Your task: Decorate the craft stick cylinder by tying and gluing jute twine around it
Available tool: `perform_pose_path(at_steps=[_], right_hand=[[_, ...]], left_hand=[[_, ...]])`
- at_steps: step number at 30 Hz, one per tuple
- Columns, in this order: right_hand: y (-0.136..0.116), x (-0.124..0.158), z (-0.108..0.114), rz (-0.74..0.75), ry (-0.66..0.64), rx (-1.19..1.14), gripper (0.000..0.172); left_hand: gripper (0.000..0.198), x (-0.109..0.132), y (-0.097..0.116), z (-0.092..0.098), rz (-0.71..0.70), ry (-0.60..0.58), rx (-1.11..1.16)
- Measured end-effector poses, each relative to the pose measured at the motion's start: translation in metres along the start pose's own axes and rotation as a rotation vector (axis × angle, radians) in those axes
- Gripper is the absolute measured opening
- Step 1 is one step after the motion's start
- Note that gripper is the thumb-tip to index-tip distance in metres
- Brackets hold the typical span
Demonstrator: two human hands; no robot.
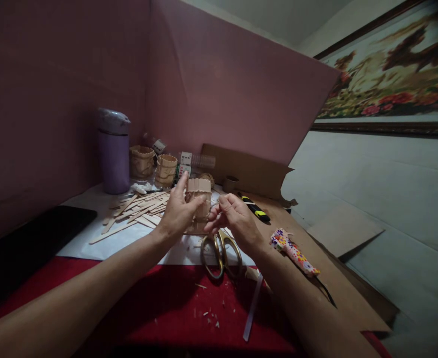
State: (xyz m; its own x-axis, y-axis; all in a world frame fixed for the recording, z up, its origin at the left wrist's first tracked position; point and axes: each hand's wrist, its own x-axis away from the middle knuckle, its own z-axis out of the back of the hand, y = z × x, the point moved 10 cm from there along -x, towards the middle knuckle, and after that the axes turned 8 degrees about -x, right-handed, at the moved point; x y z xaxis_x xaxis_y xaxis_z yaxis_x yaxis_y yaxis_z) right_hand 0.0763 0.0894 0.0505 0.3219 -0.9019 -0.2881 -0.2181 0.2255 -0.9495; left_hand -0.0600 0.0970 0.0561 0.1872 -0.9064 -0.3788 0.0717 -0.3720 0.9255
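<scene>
Pink board [222,89] backs red table [148,308]. Purple bottle [113,154] at far left, stick pile [140,209] beside it. Our left hand [176,214] grips stick cup [199,191] above scissors [221,252]; our right hand [236,221], fingers pinched shut, touches cup's side.

A home craft corner: framed floral painting [390,69] on the wall, desk [159,308] strewn with popsicle sticks [137,211], scissors [219,253].
</scene>
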Motion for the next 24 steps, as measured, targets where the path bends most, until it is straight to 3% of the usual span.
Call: perform_pose_path(at_steps=[3, 8, 14, 19, 24], right_hand=[[0.001, -0.001, 0.001, -0.008, -0.008, -0.085, 0.041], [0.001, -0.004, 0.005, -0.020, 0.014, -0.137, 0.040], [-0.009, -0.001, 0.013, 0.072, 0.127, 0.022, 0.043], [-0.015, 0.001, 0.025, 0.170, 0.226, 0.244, 0.041], [-0.003, -0.001, 0.022, 0.095, 0.191, 0.184, 0.044]], left_hand=[[0.081, 0.003, -0.018, -0.005, 0.216, -0.035, 0.157], [0.040, 0.010, -0.023, -0.027, 0.323, -0.242, 0.346], [0.036, 0.008, -0.024, -0.015, 0.336, -0.099, 0.360], [0.039, 0.008, -0.028, -0.013, 0.370, -0.073, 0.377], [0.038, 0.008, -0.027, -0.010, 0.380, -0.039, 0.387]])
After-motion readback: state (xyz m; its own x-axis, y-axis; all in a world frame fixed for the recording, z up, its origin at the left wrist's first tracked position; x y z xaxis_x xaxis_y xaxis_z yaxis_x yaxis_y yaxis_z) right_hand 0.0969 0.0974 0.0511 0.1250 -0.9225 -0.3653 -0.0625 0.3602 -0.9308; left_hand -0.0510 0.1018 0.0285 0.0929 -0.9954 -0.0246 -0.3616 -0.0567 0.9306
